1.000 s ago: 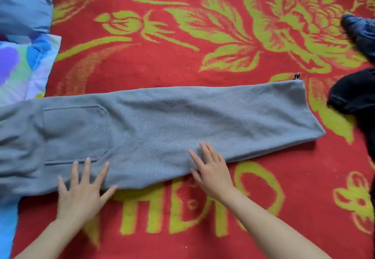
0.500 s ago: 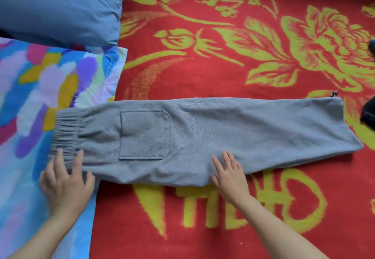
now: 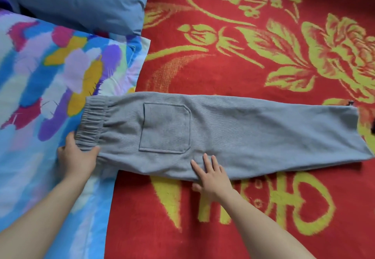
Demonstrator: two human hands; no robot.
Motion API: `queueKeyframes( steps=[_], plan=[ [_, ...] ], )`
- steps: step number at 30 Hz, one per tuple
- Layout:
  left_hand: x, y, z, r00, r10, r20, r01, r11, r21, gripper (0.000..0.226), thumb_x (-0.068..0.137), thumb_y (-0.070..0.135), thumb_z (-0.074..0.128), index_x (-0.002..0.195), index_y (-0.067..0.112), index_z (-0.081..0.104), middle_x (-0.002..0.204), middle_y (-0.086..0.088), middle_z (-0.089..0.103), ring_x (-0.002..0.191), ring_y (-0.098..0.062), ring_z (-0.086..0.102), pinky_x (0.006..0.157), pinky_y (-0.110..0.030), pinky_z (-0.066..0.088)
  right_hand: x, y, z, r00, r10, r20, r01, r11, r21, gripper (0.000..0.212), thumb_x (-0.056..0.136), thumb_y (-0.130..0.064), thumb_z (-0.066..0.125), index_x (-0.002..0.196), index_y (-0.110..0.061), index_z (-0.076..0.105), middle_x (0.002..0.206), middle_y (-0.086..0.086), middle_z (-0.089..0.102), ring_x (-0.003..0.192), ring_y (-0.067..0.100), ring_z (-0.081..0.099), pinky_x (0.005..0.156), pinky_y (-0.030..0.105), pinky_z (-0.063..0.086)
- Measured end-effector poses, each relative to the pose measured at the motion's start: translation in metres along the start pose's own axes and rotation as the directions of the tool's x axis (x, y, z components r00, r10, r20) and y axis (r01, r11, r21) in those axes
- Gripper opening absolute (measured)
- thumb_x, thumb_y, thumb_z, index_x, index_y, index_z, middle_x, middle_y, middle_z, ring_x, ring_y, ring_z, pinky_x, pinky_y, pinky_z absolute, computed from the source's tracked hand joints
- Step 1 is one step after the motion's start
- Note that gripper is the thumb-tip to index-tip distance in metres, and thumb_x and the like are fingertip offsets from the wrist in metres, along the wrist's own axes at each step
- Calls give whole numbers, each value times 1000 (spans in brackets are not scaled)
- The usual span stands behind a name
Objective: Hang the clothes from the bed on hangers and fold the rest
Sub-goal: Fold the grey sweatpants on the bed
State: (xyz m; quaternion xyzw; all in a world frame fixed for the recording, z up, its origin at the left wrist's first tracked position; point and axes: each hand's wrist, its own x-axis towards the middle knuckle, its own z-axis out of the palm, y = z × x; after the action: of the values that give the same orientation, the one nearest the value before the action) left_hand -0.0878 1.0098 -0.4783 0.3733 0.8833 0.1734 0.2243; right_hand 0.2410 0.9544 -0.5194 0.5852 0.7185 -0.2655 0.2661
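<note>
On the bed (image 3: 233, 65), the pants (image 3: 253, 137) lie halved lengthwise, waistband (image 3: 93, 120) over the quilt (image 3: 40, 76) toward the left edge. Our left hand (image 3: 76, 160) grips the waistband; our right hand (image 3: 213, 174) presses flat, fingers straight. We judge the cross-folds remain.

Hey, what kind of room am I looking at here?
Probably a bedroom, on a bed: a blue pillow and a multicoloured quilt lie alongside a red floral blanket, where grey sweatpants are spread flat for folding.

Head-worn view, steeply downward, close.
</note>
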Motion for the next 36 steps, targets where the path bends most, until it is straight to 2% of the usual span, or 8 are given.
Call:
queueKeyframes(
  steps=[5,11,14,18,21,26,30,36],
  plan=[
    [-42,16,15,978,165,-131,-138,971,194,81,74,9,70,144,14,30,146,-29,22,129,-46,25,101,-60,24,3,0,6,999,-21,26,21,1000,5,80,91,-58,39,148,-34,-13,154,16,-23,140,39,-21,115,48,2],
    [-109,37,57,919,356,168,-393,828,399,81,76,17,71,146,10,29,154,-26,5,142,-39,4,111,-55,10,3,19,3,991,-135,13,123,934,335,69,91,-56,43,148,-40,8,157,2,-18,143,23,-22,116,39,-2],
    [-157,56,89,869,381,314,-487,767,418,78,81,24,67,147,14,26,156,-21,6,143,-36,4,111,-51,14,-10,48,-4,984,-168,-62,167,731,661,56,91,-45,52,143,-34,34,159,-5,5,145,11,1,113,25,8],
    [-227,89,128,758,480,441,-643,662,386,77,58,9,85,128,-1,54,140,-30,40,127,-49,40,96,-60,37,-50,117,17,955,28,-296,169,768,618,54,92,-29,55,143,-24,38,156,2,21,143,14,17,112,21,11],
    [-278,129,162,665,521,534,-739,560,374,80,46,9,90,120,-2,61,129,-32,50,115,-50,52,84,-62,46,-89,214,38,905,336,-262,-84,743,664,53,92,-21,53,143,-20,39,153,8,26,142,18,21,111,27,18],
    [-331,180,217,629,403,665,-760,501,415,76,94,40,41,150,25,-7,157,-12,-14,146,-28,-6,115,-42,11,-135,359,43,714,700,8,-267,261,928,54,91,-11,54,141,-5,37,145,16,38,135,25,33,109,29,23],
    [-349,213,248,567,356,742,-801,447,398,76,95,40,38,148,30,-15,156,-8,-19,145,-27,-13,116,-42,8,-145,432,40,602,781,167,-149,-95,984,58,91,-14,58,143,-4,33,144,16,40,131,25,39,104,30,30],
    [-344,216,268,619,221,754,-747,464,476,79,94,43,39,147,31,-19,156,-4,-21,144,-28,-14,116,-44,12,-119,492,26,624,708,332,40,-454,890,72,90,-19,61,148,-8,18,144,13,38,129,27,42,101,37,36]
  ],
)
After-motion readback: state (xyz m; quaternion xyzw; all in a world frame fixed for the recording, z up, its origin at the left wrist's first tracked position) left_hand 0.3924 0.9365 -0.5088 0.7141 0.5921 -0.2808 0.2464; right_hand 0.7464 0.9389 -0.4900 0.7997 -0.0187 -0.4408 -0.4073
